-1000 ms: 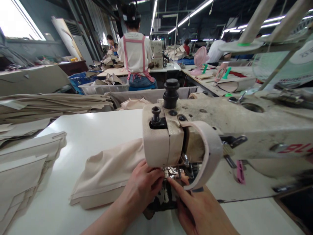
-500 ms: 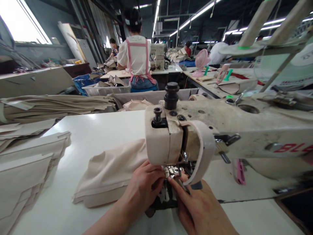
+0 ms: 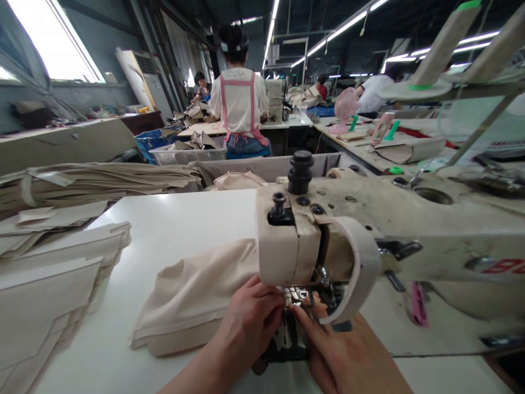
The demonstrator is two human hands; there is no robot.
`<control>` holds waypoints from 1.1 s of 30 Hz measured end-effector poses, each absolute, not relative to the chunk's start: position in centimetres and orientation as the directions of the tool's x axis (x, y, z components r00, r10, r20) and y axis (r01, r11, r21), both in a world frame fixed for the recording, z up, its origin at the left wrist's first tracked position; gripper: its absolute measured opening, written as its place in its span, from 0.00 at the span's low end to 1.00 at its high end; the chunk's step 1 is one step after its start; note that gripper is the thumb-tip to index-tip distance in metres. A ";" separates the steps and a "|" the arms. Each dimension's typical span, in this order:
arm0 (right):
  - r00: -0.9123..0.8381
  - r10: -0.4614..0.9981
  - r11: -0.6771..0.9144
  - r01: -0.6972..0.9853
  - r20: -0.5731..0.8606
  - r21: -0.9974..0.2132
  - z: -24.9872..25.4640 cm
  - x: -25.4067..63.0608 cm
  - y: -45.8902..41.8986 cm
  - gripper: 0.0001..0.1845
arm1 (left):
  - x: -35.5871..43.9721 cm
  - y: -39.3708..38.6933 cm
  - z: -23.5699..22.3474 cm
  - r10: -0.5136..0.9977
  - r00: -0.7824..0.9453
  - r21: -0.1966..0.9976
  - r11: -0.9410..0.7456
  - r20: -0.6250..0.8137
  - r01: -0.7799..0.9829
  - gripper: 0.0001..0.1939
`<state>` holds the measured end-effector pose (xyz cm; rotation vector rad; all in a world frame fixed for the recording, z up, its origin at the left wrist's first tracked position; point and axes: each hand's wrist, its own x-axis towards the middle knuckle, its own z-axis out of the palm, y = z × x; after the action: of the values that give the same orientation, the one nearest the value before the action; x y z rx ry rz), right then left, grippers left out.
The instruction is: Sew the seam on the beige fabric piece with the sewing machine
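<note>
My left hand (image 3: 251,316) is closed in a pinch at the presser foot (image 3: 296,295) of a sewing machine (image 3: 287,246). A beige fabric piece (image 3: 192,298) lies to its left and runs behind the fingers toward the foot; its pinched edge is hidden. My right hand (image 3: 342,347) is on the other side of the foot. Its index finger reaches to the foot's front, while its other fingers are bent and partly covered by a pale curved strap (image 3: 363,268). What those fingers hold, if anything, cannot be made out.
Stacked beige cut panels (image 3: 53,295) lie on the left of the white table (image 3: 176,213). Beyond the table stands a fabric-filled bin (image 3: 266,165). A pink thread snipper (image 3: 419,304) rests under the machine arm. A co-worker (image 3: 241,104) sits ahead, back turned.
The camera view has shifted slightly, so the scene sits a little farther right and lower. Both hands stay at the presser foot, and the fabric shows no clear movement.
</note>
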<state>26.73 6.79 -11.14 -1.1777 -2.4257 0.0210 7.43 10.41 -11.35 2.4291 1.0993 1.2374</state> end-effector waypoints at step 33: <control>-0.387 0.804 0.574 0.704 0.452 -0.418 -13.6 27.2 7.2 0.24 | 7.9 11.9 -12.8 0.888 0.201 0.661 -0.444 0.413 0.605 0.11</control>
<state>27.20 7.20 -13.63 -1.1976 -2.1836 0.2076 7.95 11.89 -12.79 2.1292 1.3989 1.1091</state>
